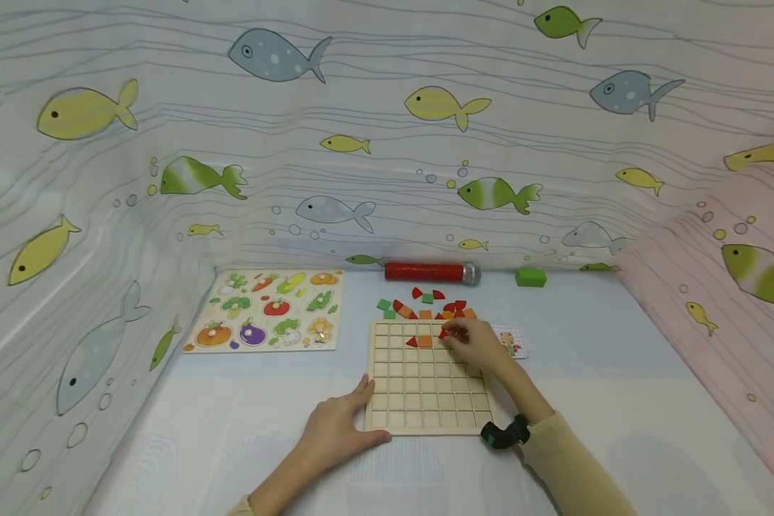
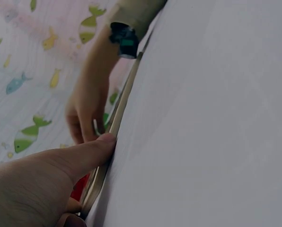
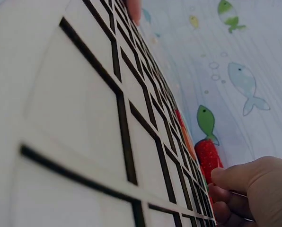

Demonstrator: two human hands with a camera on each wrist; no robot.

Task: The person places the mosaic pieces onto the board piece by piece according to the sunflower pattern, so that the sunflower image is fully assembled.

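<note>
A wooden grid board [image 1: 403, 394] lies flat on the table. On one of its upper rows sit a red triangle [image 1: 412, 342] and an orange square [image 1: 425, 342], side by side. Over the same row, my right hand [image 1: 474, 344] pinches a small red piece [image 1: 443, 334] between thumb and fingers; its exact shape is partly hidden. My left hand [image 1: 335, 430] rests at the board's near left corner, thumb along the near edge and fingers against the left side. In the left wrist view, the left thumb [image 2: 91, 153] presses on the board's rim.
Several loose red, green and orange pieces [image 1: 426, 314] lie behind the board. A pattern card [image 1: 519, 342] is partly under the right arm. A vegetable puzzle [image 1: 309, 326] lies left, a red microphone [image 1: 426, 271] and a green block [image 1: 530, 277] at the back near the fish-patterned curtain.
</note>
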